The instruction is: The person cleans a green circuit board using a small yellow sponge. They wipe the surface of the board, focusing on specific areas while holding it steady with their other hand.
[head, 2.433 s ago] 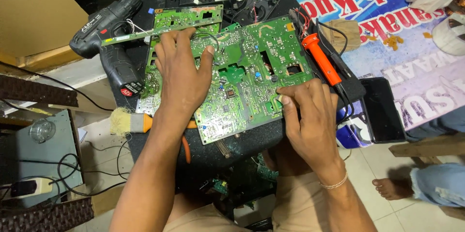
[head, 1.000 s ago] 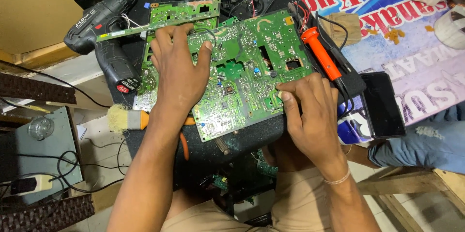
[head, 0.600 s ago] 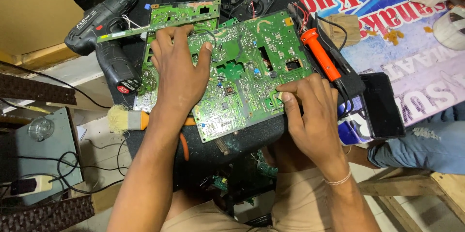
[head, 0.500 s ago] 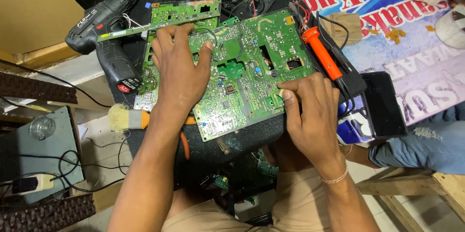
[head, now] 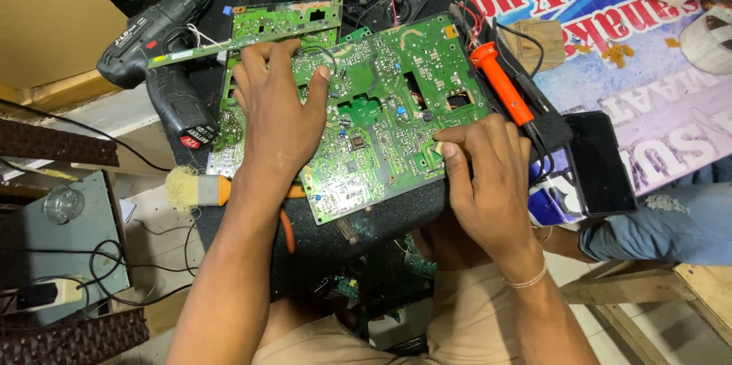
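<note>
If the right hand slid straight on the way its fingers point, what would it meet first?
The right hand points up-left across the large green circuit board; it would probably first meet the board's small raised parts, then the left hand. Their height is unclear.

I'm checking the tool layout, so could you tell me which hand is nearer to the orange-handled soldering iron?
Right. The right hand rests on the green circuit board's right edge, just beside the orange-handled soldering iron. The left hand lies flat on the board's left part, much farther away.
</note>
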